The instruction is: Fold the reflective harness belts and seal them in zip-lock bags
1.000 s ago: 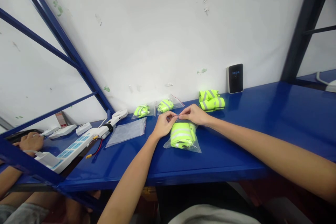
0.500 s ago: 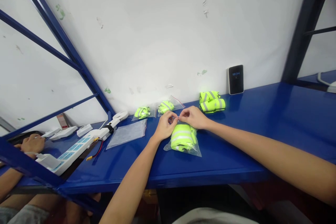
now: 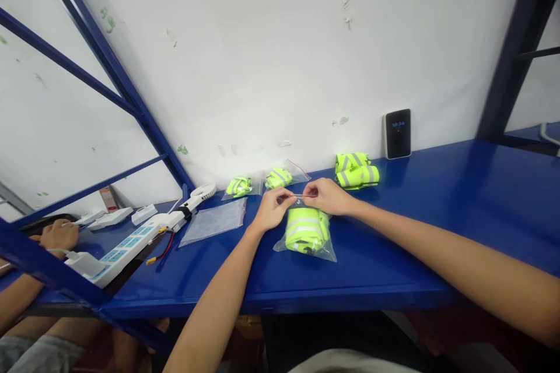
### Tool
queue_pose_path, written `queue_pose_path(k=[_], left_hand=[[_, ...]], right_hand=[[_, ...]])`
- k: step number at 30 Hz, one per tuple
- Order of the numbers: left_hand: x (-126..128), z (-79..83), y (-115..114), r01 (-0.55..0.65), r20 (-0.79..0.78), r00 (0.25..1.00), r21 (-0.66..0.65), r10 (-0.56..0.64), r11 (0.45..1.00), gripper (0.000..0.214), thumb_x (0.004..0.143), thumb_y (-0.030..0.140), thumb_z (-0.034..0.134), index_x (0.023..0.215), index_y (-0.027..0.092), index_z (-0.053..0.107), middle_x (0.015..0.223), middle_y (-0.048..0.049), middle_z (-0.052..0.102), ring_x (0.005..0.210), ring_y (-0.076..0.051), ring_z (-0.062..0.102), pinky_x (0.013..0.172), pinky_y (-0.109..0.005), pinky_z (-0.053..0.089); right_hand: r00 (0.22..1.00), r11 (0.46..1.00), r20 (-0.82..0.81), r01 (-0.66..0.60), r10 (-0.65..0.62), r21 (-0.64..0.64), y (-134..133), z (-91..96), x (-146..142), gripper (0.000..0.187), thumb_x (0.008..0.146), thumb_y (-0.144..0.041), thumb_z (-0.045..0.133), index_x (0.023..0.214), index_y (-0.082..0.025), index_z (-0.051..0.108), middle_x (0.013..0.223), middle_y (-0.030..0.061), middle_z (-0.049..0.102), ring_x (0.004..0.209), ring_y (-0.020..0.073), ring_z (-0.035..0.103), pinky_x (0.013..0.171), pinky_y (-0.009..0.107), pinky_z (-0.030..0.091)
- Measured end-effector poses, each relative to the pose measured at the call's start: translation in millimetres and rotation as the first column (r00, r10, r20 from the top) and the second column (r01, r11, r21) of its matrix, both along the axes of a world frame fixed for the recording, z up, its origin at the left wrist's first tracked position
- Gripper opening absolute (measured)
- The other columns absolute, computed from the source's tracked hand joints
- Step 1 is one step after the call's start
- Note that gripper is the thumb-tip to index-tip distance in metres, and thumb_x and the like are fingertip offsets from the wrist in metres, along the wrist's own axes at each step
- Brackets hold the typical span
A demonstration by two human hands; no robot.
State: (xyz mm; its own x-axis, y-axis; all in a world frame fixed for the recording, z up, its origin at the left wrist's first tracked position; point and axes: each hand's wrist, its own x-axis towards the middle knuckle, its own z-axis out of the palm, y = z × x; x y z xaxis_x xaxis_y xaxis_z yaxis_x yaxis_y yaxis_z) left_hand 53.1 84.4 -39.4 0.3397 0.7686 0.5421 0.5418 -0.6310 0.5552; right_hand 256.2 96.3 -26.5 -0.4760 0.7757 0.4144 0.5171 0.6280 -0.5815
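Observation:
A clear plastic bag holding a folded neon-yellow reflective band lies on the blue shelf in front of me. My left hand pinches the bag's top edge at its left end. My right hand pinches the same edge at its right end, fingers pressed together. The two hands almost touch above the bag's mouth.
Two smaller filled bags lie by the wall, with a pile of unbagged neon bands and a dark phone leaning upright. An empty clear bag, a small white fan and a power strip lie left. Another person's hand rests at far left.
My hands stay pinched on the bag's top edge; the fingers have shifted slightly along it. The view has drifted a little.

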Motion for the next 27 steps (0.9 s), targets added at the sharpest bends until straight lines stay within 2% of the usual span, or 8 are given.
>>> queue_pose_path(k=[6,9,11,15,18,27], left_hand=[[-14.1,-5.6,1.2,-0.067,0.081,0.994,-0.082,0.074,0.994,0.016,0.083,0.028,0.056,0.079,0.014,0.061,0.072,-0.0006,0.059,0.065,-0.012,0.053,0.060,-0.022,0.041],[-17.9,-7.9,1.7,-0.003,0.095,0.995,-0.159,0.018,0.987,0.017,0.083,0.027,0.054,0.074,0.014,0.059,0.065,0.0013,0.056,0.059,-0.010,0.049,0.055,-0.020,0.037],[-17.2,-7.3,1.1,0.005,0.086,0.996,-0.186,0.012,0.982,0.020,0.083,0.031,0.056,0.077,0.013,0.062,0.066,0.0005,0.058,0.058,-0.010,0.050,0.055,-0.021,0.037],[-14.2,-1.6,-2.2,-0.095,0.039,0.994,-0.086,0.099,0.992,0.025,0.081,0.037,0.062,0.090,0.015,0.070,0.083,-0.0047,0.069,0.074,-0.015,0.060,0.066,-0.025,0.043],[-14.7,2.1,-3.4,-0.107,-0.025,0.994,-0.012,0.107,0.994,0.023,0.082,0.036,0.061,0.085,0.016,0.072,0.087,-0.0060,0.071,0.079,-0.017,0.063,0.070,-0.027,0.044],[-16.3,-0.5,1.0,-0.097,-0.057,0.994,-0.022,0.095,0.995,0.022,0.083,0.034,0.059,0.085,0.016,0.071,0.088,-0.0063,0.071,0.081,-0.019,0.064,0.073,-0.029,0.047]], right_hand=[[0.992,0.998,0.121,-0.031,0.024,0.055,4.0,-0.4,23.4,0.026,0.084,-0.037,0.055,0.098,-0.019,0.068,0.091,0.0070,0.072,0.079,0.0212,0.064,0.066,0.027,0.043],[0.992,0.998,0.114,-0.052,0.049,0.023,7.9,-3.2,28.4,0.026,0.086,-0.035,0.052,0.096,-0.017,0.068,0.086,0.0071,0.071,0.075,0.0201,0.063,0.064,0.027,0.043],[0.995,0.999,0.084,-0.050,0.048,0.017,9.4,-5.5,26.6,0.022,0.084,-0.031,0.053,0.090,-0.016,0.067,0.082,0.0066,0.070,0.072,0.0192,0.062,0.064,0.027,0.042],[0.998,0.998,0.021,-0.056,0.055,0.041,7.2,-8.0,19.2,0.016,0.080,-0.026,0.054,0.081,-0.016,0.066,0.078,0.0049,0.069,0.069,0.0177,0.060,0.063,0.026,0.042],[0.997,0.997,-0.052,-0.054,0.057,0.055,4.9,-8.1,16.0,0.015,0.079,-0.024,0.055,0.081,-0.016,0.067,0.080,0.0050,0.070,0.072,0.0179,0.061,0.066,0.027,0.043],[0.967,0.986,-0.245,-0.109,0.077,-0.122,17.7,-17.6,13.8,0.024,0.075,-0.035,0.063,0.080,-0.014,0.070,0.071,0.0039,0.068,0.067,0.0169,0.059,0.064,0.028,0.045]])
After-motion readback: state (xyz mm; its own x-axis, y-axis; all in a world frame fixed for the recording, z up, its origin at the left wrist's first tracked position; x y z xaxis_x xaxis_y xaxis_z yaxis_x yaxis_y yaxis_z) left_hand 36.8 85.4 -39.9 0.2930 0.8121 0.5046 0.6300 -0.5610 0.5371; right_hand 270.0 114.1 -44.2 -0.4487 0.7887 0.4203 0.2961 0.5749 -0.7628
